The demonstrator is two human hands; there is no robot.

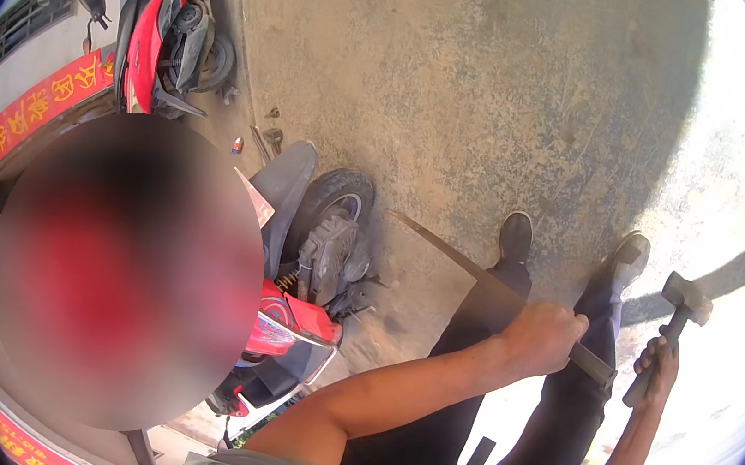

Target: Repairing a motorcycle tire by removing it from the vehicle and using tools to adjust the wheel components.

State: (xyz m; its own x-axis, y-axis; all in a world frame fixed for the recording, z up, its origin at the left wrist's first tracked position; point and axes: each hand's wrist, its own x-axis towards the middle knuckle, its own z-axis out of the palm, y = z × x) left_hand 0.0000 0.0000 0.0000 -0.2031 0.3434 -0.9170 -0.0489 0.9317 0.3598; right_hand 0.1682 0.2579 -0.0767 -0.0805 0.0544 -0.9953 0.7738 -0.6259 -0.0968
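My left hand [547, 340] is closed in a fist round a long-bladed knife [470, 268], which lies across the front of my legs. Its narrow tip points to the upper left, and a straight grey-brown end [593, 364] sticks out on the other side of the fist. To the right, my right hand [659, 368] is wrapped round the dark handle of a hammer [687, 301]. The hammer is held up with its blocky, worn grey head above the fingers. Knife and hammer are apart from each other.
A red motorcycle [327, 227] stands close on my left, partly behind a large blurred disc. Farther off is another red motorcycle [146, 47], beside a wall with a red banner [34, 112]. Small items, including a little can [237, 145], lie on the concrete floor [465, 86].
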